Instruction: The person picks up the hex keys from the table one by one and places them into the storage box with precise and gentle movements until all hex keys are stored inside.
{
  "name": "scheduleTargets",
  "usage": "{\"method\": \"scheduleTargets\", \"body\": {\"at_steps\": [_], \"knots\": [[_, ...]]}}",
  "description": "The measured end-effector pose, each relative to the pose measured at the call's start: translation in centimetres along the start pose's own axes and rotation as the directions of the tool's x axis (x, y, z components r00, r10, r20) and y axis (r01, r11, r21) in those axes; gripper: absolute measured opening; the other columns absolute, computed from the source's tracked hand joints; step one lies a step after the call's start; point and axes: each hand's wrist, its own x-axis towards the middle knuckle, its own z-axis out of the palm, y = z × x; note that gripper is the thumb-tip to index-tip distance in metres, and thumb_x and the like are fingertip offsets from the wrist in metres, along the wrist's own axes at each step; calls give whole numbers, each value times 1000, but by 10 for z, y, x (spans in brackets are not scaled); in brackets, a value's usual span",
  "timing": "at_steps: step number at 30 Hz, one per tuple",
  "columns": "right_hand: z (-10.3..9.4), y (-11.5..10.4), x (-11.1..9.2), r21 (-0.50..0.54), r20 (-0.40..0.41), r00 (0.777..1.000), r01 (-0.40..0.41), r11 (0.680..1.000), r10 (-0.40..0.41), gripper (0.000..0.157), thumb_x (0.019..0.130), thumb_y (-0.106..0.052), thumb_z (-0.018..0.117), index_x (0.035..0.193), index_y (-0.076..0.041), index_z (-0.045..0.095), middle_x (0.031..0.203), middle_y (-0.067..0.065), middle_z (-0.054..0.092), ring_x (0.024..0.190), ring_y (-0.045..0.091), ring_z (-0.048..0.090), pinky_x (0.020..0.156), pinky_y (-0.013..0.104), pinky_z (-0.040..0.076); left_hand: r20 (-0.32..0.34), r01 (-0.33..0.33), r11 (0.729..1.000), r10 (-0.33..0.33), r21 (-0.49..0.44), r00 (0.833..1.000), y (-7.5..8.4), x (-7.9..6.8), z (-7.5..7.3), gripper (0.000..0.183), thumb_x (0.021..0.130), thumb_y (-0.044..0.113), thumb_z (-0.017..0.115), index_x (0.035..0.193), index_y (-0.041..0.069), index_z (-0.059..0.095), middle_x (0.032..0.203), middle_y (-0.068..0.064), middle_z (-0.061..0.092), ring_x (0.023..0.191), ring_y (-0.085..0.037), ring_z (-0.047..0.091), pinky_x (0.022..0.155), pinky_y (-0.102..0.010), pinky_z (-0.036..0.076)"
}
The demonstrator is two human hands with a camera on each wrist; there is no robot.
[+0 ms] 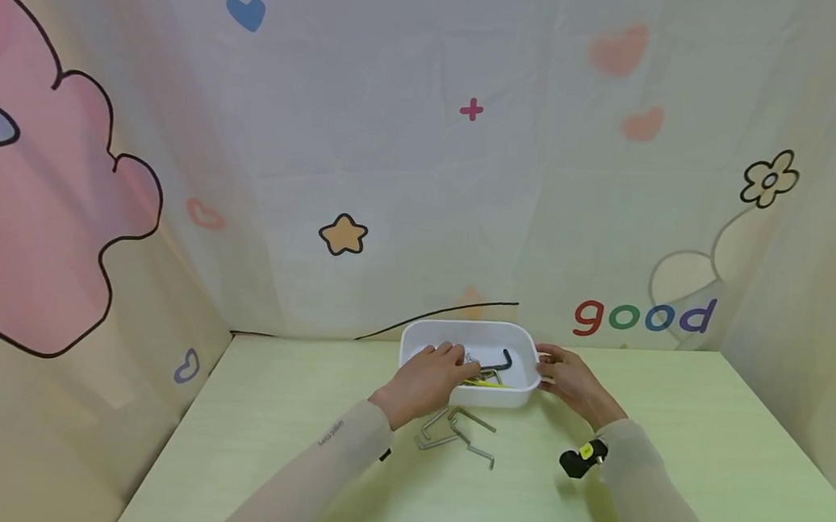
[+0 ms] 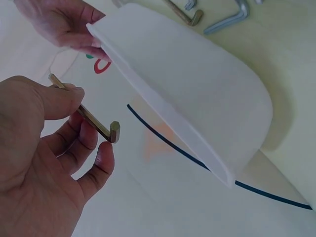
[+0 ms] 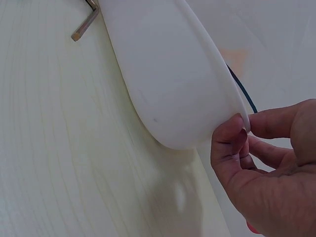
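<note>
A white plastic tray [image 1: 496, 397] stands on the table close to the back curtain. My left hand [image 1: 420, 382] is over its left part; in the left wrist view its thumb and fingers pinch a brass-coloured hex key [image 2: 94, 118] with a short bent end. At the tray's right end, my right hand [image 1: 575, 383] pinches the rim [image 3: 242, 106] between thumb and fingers. Inside the tray lie a black hex key [image 1: 504, 362], a thin yellow piece [image 1: 485, 384] and other metal pieces, partly hidden by my left hand.
Several bent metal hex keys [image 1: 476, 419] lie on the table [image 1: 288, 446] just in front of the tray. A printed curtain [image 1: 398, 130] hangs behind the table and along both sides.
</note>
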Motion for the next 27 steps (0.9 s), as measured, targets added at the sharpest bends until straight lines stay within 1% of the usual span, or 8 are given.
{"method": "scheduleTargets", "body": {"at_steps": [4, 12, 16, 19, 23, 27], "knots": [[-1, 0, 0, 0, 2, 1000, 7, 1000, -7, 54, 100, -3, 43, 152, -3, 30, 131, 18, 39, 119, 31, 43, 99, 35, 50, 17, 26, 1000, -25, -11, 1000, -6, 8, -3, 35, 98, 7, 54, 127, 27, 56, 110, 2, 55, 100, -14, 49, 79, -25, 45], [-1, -2, -2, 1, 7, 1000, 2, 1000, -2, 54, 100, -4, 44, 152, -4, 30, 134, 18, 39, 120, 31, 44, 106, 41, 47, 18, 47, 998, -46, -30, 999, -12, 22, -3, 30, 101, 9, 49, 125, 26, 55, 108, 1, 56, 95, -14, 49, 75, -25, 44], [-1, -2, -2, 3, 12, 1000, 8, 1000, -8, 53, 100, -3, 44, 151, -2, 30, 133, 19, 39, 119, 31, 44, 102, 38, 49, 50, 58, 997, -56, -49, 997, -12, 29, -4, 32, 101, 7, 49, 127, 26, 54, 111, 1, 56, 96, -13, 49, 79, -25, 45], [-1, -1, -2, 8, 17, 1000, 8, 1000, -8, 53, 100, -4, 44, 151, -2, 30, 133, 19, 40, 119, 30, 44, 100, 36, 51, 69, 65, 997, -61, -51, 996, -12, 33, -2, 34, 99, 7, 52, 128, 26, 54, 112, 1, 57, 96, -13, 50, 79, -25, 46], [-1, 0, -1, 11, 9, 1000, 7, 1000, -7, 53, 100, -4, 44, 151, -4, 31, 133, 17, 40, 119, 30, 45, 101, 36, 50, 76, 76, 996, -73, -44, 994, -14, 38, 1, 34, 98, 9, 54, 128, 27, 54, 112, 1, 57, 96, -13, 50, 78, -25, 45], [-2, 1, 0, 6, 2, 1000, 10, 1000, -10, 52, 100, -4, 44, 151, -4, 32, 133, 17, 40, 118, 30, 45, 100, 36, 51, 86, 89, 994, -84, -63, 993, -17, 42, 6, 33, 100, 9, 51, 128, 27, 53, 114, 0, 58, 98, -14, 51, 80, -26, 46]]}}
